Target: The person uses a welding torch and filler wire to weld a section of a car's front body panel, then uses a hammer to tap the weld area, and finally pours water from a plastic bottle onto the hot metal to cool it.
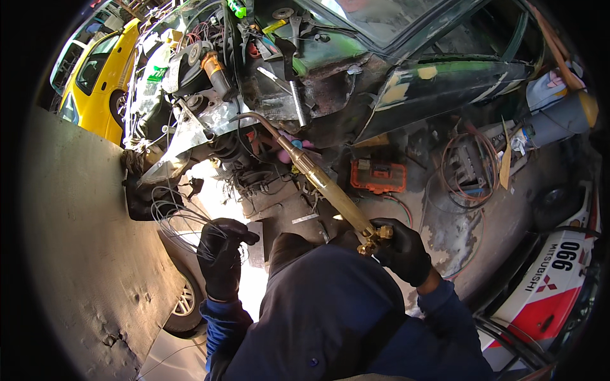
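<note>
While the right hand is holding the long brass torch by its back end, just right of the middle of the frame, the left hand is holding a bunch of thin wires left of the middle. The right fingers are curling around the end with the little knobs, but some are hiding, so I cannot tell how hard they are squeezing. The left fingers are bending around the wires, which are looping out to the left. The torch is slanting up and left, and its bent copper tip is pointing toward the worn front of the dark green car in the upper part of the frame. I cannot tell if the tip is hot. Doing this well, I think, is calling for a calm right wrist, because a tiny wiggle at the back could be making a big swing at the front. The left hand is probably doing best when it is gripping the wires neatly, with the loops pointing away from the tip. An orange toolbox and a thin hose are lying right of the middle, so careful feet are helping too.
</note>
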Demonstrator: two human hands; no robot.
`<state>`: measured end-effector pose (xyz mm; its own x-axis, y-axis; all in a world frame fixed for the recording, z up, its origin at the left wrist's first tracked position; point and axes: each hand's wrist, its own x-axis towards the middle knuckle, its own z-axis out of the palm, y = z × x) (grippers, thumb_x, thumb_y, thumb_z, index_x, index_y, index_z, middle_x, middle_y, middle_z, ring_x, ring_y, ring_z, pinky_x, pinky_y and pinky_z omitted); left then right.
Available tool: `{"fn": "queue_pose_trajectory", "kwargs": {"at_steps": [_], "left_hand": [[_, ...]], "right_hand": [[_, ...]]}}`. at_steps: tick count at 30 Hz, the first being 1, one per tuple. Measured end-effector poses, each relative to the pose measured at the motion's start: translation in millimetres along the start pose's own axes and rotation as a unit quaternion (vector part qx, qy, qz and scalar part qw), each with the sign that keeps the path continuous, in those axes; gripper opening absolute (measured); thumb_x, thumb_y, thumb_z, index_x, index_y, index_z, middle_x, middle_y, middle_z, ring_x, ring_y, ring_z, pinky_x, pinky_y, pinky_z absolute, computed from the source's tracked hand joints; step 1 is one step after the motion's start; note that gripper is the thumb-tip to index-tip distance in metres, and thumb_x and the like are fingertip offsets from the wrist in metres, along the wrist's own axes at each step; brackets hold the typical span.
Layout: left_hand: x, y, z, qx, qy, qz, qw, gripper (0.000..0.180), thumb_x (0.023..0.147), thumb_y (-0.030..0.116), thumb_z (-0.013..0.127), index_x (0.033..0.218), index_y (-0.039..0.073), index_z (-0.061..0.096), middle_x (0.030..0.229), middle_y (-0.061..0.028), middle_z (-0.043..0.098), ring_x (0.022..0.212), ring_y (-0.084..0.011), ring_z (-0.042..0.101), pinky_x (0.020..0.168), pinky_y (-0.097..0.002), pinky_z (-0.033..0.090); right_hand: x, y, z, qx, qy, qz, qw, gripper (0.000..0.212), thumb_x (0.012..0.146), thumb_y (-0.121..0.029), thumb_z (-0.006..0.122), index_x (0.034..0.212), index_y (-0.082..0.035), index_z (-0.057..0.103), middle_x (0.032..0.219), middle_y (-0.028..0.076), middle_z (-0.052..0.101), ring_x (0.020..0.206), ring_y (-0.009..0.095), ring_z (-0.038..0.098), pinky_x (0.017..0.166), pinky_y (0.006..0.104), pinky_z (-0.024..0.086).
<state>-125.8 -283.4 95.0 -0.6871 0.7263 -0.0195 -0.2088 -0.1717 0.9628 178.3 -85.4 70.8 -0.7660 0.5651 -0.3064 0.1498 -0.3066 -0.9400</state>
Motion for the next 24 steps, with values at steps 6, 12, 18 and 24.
{"fn": "queue_pose_trajectory", "kwargs": {"at_steps": [6, 12, 18, 24], "left_hand": [[48.2, -9.6, 43.6, 0.054, -0.138, -0.116, 0.982, 0.023, 0.102, 0.005, 0.066, 0.123, -0.004, 0.064, 0.095, -0.0139, 0.070, 0.076, -0.0187, 0.066, 0.067, -0.0307, 0.054], [111.0, -28.5, 67.7, 0.234, -0.437, -0.081, 0.865, 0.047, 0.094, 0.018, 0.081, 0.135, 0.001, 0.065, 0.116, -0.0125, 0.076, 0.103, -0.0237, 0.074, 0.091, -0.0371, 0.058], [142.6, -70.4, 107.8, 0.156, -0.637, 0.073, 0.751, 0.061, 0.092, 0.020, 0.081, 0.145, 0.002, 0.058, 0.124, -0.0184, 0.069, 0.112, -0.0347, 0.070, 0.098, -0.0437, 0.055], [127.8, -107.1, 154.5, 0.176, -0.698, 0.142, 0.680, 0.061, 0.091, 0.010, 0.069, 0.150, 0.004, 0.055, 0.134, -0.0176, 0.067, 0.122, -0.0349, 0.067, 0.101, -0.0472, 0.054]], "right_hand": [[-5.2, 12.1, -6.7, 0.057, 0.104, -0.011, 0.993, 0.061, 0.101, -0.032, 0.076, 0.145, 0.001, 0.052, 0.109, 0.010, 0.072, 0.077, 0.006, 0.062, 0.064, 0.0225, 0.051], [-7.3, 6.7, 16.6, 0.042, 0.217, 0.007, 0.975, 0.044, 0.108, -0.029, 0.065, 0.140, 0.001, 0.057, 0.112, 0.008, 0.071, 0.087, 0.010, 0.068, 0.072, 0.0260, 0.055], [-9.6, 1.5, 40.8, -0.023, 0.317, 0.023, 0.948, 0.047, 0.110, -0.037, 0.059, 0.135, 0.002, 0.060, 0.095, 0.006, 0.074, 0.072, 0.007, 0.067, 0.061, 0.0222, 0.053], [-12.4, 4.0, 13.6, 0.130, 0.327, 0.054, 0.934, 0.039, 0.100, -0.014, 0.072, 0.133, 0.003, 0.063, 0.106, 0.011, 0.076, 0.085, 0.012, 0.072, 0.073, 0.0274, 0.061]]}}
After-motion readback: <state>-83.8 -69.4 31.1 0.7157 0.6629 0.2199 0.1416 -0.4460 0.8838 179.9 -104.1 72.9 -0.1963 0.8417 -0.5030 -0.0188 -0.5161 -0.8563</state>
